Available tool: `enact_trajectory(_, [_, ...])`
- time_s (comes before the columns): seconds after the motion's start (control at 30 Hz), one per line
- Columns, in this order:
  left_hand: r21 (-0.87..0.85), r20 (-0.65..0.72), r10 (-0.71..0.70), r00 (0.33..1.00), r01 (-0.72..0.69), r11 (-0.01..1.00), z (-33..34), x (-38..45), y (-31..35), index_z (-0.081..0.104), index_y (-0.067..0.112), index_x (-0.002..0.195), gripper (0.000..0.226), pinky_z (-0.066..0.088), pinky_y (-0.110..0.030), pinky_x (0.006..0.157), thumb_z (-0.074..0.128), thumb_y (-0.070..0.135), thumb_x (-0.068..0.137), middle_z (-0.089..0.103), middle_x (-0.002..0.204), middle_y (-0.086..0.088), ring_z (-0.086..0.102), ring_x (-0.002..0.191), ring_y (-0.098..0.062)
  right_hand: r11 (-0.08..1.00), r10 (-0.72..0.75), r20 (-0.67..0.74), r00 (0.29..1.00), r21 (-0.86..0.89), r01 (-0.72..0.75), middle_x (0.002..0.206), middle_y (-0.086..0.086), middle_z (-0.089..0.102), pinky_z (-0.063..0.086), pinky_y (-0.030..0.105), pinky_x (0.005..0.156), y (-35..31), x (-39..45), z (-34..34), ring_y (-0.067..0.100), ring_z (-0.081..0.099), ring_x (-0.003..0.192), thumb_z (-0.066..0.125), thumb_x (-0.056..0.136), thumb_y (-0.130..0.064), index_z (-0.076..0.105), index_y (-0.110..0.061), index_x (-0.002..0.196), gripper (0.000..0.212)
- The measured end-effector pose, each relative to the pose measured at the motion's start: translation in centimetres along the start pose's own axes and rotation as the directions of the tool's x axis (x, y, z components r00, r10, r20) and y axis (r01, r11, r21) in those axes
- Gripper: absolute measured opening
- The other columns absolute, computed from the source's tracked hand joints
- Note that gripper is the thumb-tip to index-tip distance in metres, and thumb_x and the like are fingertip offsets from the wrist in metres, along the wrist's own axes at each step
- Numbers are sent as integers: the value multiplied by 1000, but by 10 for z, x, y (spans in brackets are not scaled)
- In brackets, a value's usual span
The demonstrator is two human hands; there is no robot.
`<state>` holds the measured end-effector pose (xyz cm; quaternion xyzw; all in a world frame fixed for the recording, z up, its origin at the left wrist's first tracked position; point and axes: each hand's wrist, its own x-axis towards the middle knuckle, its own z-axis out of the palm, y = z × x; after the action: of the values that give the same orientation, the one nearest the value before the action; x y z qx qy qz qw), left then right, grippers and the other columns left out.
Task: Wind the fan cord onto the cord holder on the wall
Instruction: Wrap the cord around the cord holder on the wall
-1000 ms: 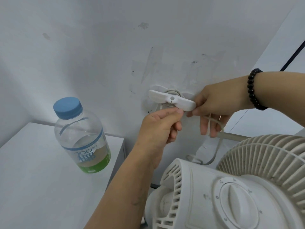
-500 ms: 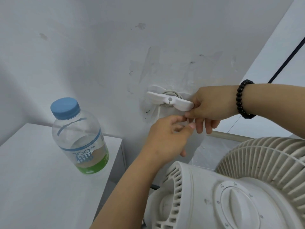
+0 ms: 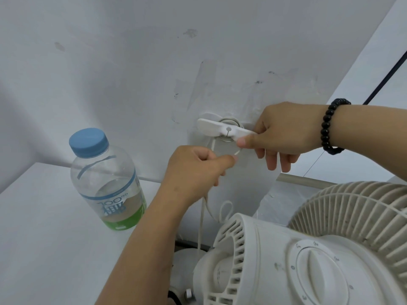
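Right hand pinching the right end of the wall-mounted cord holder, left hand just below pinching the white fan cord, fan beneath.

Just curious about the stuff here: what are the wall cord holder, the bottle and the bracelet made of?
Cord holder: looks like matte white moulded plastic, smooth rounded edges. Bottle: clear glossy plastic, see-through, with a blue cap. Bracelet: shiny black round beads; stone, glass or plastic, cannot tell.
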<state>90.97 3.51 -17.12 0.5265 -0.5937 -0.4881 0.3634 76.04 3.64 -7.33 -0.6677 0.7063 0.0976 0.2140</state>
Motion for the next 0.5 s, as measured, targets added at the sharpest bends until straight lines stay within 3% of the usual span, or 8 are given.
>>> enact_trajectory(0.13, [14,-106,40,994,-39,999,-5,5,-7,54,7,53,42,31,-11,41,78,35,72,44,43,6,36,39,-6,1000,14,11,1000,19,-15,70,9,75,59,31,61,0,0,-1,23,71,58,40,95,-50,63,-2,86,54])
enact_trajectory(0.33, [95,-202,90,975,-72,993,-2,13,-13,47,15,52,45,33,-11,45,75,39,79,40,36,13,38,38,-4,999,21,18,1000,36,-22,67,10,75,58,31,60,1,0,-1,22,69,53,40,95,-50,62,-2,83,54])
enact_trajectory(0.4, [105,-208,99,973,-79,991,1,15,-11,46,14,54,45,35,-19,51,71,38,83,41,40,11,38,43,-7,999,22,17,1000,37,-23,66,10,75,58,31,59,2,1,-1,22,69,53,40,95,-50,61,-3,81,54])
enact_trajectory(0.5, [-111,-106,-50,993,39,993,-5,17,-9,45,16,58,42,29,-26,50,62,35,91,32,41,8,32,44,-12,999,24,13,1000,47,-25,64,9,74,57,30,58,3,1,-1,22,69,53,41,94,-51,61,-3,78,54])
